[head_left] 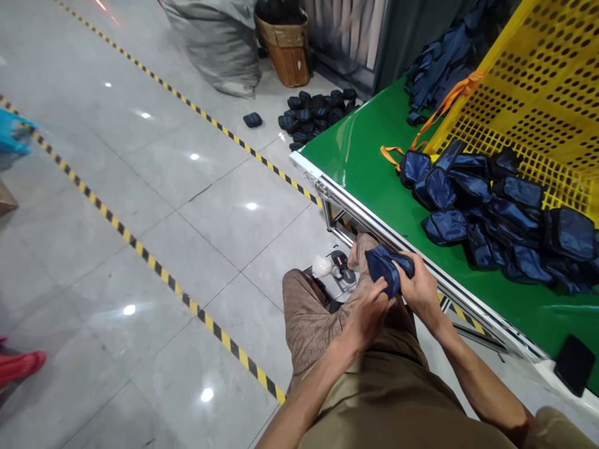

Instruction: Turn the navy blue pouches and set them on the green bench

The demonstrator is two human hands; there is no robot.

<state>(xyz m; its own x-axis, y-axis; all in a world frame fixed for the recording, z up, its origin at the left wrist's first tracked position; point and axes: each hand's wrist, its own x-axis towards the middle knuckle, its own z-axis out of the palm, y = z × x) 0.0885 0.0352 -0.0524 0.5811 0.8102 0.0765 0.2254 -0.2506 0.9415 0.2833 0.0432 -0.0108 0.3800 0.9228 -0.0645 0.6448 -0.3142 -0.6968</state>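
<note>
A small navy blue fabric pouch (381, 260) is held between my two hands above my lap, in front of the table edge. My left hand (372, 307) grips its near left side, fingers closed on the cloth. My right hand (415, 280) pinches the right end, with the thumb near its opening. To the right, a heap of similar blue pouches (508, 206) lies on the green tabletop (349, 140), some of them inside the mouth of a yellow perforated basket (528, 81) tipped on its side.
More dark pouches (318, 112) are piled on the floor beyond the table corner, with a single pouch (253, 120) apart. A brown bin (292, 56) and grey sack (213, 43) stand behind. A black phone (574, 365) lies at the table's near edge. Striped tape (159, 269) crosses the floor.
</note>
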